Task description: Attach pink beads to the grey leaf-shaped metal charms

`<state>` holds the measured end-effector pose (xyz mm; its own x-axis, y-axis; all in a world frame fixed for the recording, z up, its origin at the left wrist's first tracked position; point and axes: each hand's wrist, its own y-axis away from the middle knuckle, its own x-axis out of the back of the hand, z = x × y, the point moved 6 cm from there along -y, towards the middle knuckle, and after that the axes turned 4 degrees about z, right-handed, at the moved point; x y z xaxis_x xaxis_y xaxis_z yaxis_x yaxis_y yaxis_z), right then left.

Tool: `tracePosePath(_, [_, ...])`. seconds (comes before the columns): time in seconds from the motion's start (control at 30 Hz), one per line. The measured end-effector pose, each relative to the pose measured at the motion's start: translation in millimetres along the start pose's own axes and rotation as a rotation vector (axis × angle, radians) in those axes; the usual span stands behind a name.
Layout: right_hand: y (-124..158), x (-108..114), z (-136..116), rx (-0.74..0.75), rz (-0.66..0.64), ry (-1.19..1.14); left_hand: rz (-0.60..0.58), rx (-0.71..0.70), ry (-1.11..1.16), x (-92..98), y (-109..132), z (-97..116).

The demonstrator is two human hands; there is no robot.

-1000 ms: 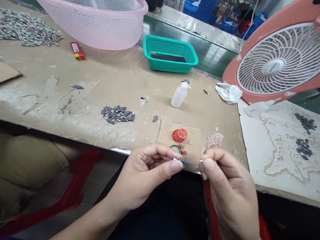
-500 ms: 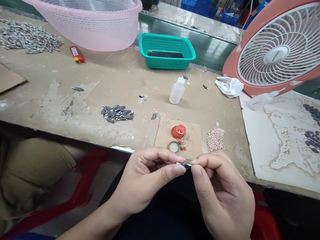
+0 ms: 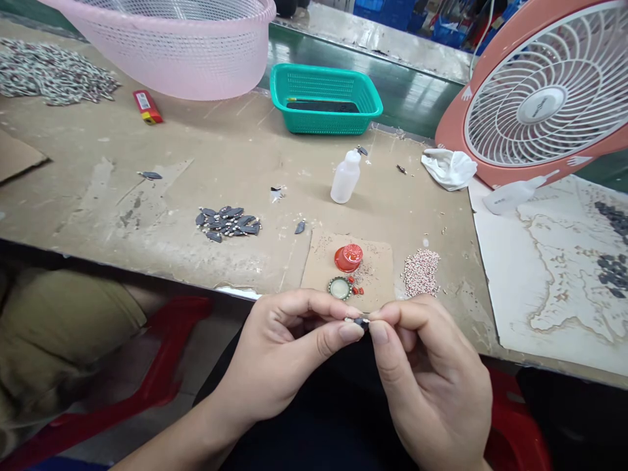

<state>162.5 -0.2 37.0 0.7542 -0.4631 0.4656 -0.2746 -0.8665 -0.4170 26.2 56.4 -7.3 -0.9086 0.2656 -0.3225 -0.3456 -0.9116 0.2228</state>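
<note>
My left hand (image 3: pixel 294 353) pinches a small dark grey leaf-shaped piece (image 3: pixel 362 322) with pale bits at its ends, between thumb and forefinger. Thumb and forefinger of my right hand (image 3: pixel 432 373) are closed at the piece's right end, by a pale bead-like tip; whether they grip the tip or something smaller is hidden. Just beyond the hands, a cardboard square (image 3: pixel 383 261) carries a red cup-shaped cap (image 3: pixel 348 258), a bottle cap (image 3: pixel 339 288) and small red bits. Right of it lies a heap of small pinkish beads (image 3: pixel 420 272). Similar grey pieces (image 3: pixel 228 223) are piled to the left.
A white squeeze bottle (image 3: pixel 346 176) stands mid-table, before a green basket (image 3: pixel 326 124). A pink basket (image 3: pixel 196 65), a red box (image 3: pixel 148 107) and a striped heap (image 3: pixel 53 72) occupy the back left. An orange fan (image 3: pixel 540 98) stands right. Someone's knee (image 3: pixel 63 340) is at lower left.
My right hand has shifted slightly left, closer to the left fingers, at the end of the grey piece. The view has moved a little; the table items stay put.
</note>
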Motion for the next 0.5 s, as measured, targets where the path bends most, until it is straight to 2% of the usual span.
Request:
tracePosePath(0.3, [-1.2, 1.0, -3.6, 0.032, 0.007, 0.051, 0.012, -0.027, -0.003, -2.2, 2.3, 1.5])
tracePosePath(0.5, [-3.7, 1.1, -10.5, 0.088, 0.002, 0.101, 0.055, -0.140, -0.100, -0.3, 4.5, 5.4])
